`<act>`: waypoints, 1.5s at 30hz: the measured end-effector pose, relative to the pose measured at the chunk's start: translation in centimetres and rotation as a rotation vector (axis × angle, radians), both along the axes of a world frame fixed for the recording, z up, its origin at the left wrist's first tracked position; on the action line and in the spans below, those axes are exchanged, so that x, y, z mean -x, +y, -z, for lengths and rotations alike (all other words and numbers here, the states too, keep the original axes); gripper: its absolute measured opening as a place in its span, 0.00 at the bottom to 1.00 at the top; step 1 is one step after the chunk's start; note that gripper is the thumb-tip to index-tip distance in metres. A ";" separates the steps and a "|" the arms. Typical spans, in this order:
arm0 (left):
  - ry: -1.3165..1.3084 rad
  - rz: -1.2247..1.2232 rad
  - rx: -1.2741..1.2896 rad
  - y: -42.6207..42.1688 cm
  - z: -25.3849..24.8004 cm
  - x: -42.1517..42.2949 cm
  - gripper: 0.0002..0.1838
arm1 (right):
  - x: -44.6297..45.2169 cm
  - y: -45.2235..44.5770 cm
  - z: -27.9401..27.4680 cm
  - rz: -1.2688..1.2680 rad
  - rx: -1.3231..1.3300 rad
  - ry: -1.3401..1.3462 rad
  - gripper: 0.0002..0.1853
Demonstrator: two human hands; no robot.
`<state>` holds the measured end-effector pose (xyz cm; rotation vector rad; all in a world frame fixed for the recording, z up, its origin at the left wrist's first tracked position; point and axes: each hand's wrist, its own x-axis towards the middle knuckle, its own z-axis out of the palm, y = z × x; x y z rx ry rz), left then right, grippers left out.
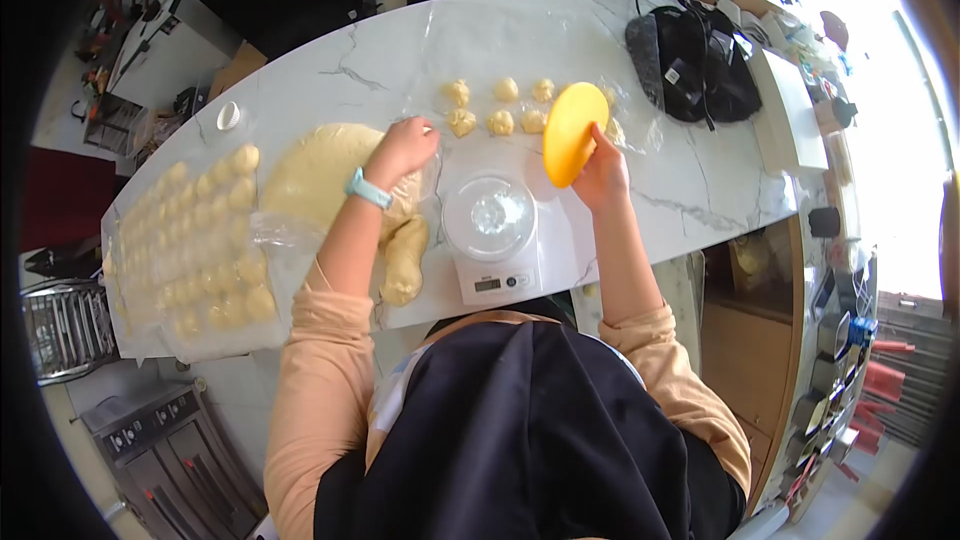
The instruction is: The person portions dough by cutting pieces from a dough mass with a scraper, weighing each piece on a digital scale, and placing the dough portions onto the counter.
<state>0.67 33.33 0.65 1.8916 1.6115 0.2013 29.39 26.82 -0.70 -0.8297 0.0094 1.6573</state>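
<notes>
My right hand (605,175) grips a yellow dough scraper (572,135), raised over the right part of the table. My left hand (403,148) is closed above the right edge of a large, flat mass of dough (322,172); what its fingers hold, if anything, I cannot make out. A thick strip of dough (404,258) runs from that mass toward the front edge. Between my hands stands a white kitchen scale (499,280) with a round clear bowl (490,215) on it. Beyond it, several small dough pieces (501,122) lie in two rows, partly hidden by the scraper.
Several rows of dough balls (190,240) lie under plastic film at the left. A small white cup (229,116) stands behind them. A black bag (695,65) and a white box (783,110) occupy the right end of the marble table (390,40).
</notes>
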 end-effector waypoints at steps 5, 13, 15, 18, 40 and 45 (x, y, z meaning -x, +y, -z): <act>0.135 0.120 0.161 8.1 3.3 1.4 0.26 | -1.7 -0.2 0.1 0.025 -0.027 0.041 0.19; 0.339 -0.224 -0.218 14.6 4.9 -0.5 0.29 | -4.8 -1.4 -1.0 0.086 -0.030 0.030 0.18; 0.274 -0.096 0.113 15.7 3.9 0.0 0.25 | -5.2 -1.9 -1.1 0.100 -0.042 0.033 0.18; -0.087 -0.094 0.331 14.5 1.8 -0.3 0.20 | -5.2 -2.4 -1.2 0.106 -0.053 0.039 0.18; -0.563 -0.025 -0.658 1.2 -4.0 2.7 0.14 | -3.2 -4.0 -2.1 0.090 -0.133 -0.109 0.19; -0.446 -0.472 -0.701 -18.4 0.3 5.9 0.11 | 5.0 -6.1 -7.1 -0.058 -0.393 -0.528 0.21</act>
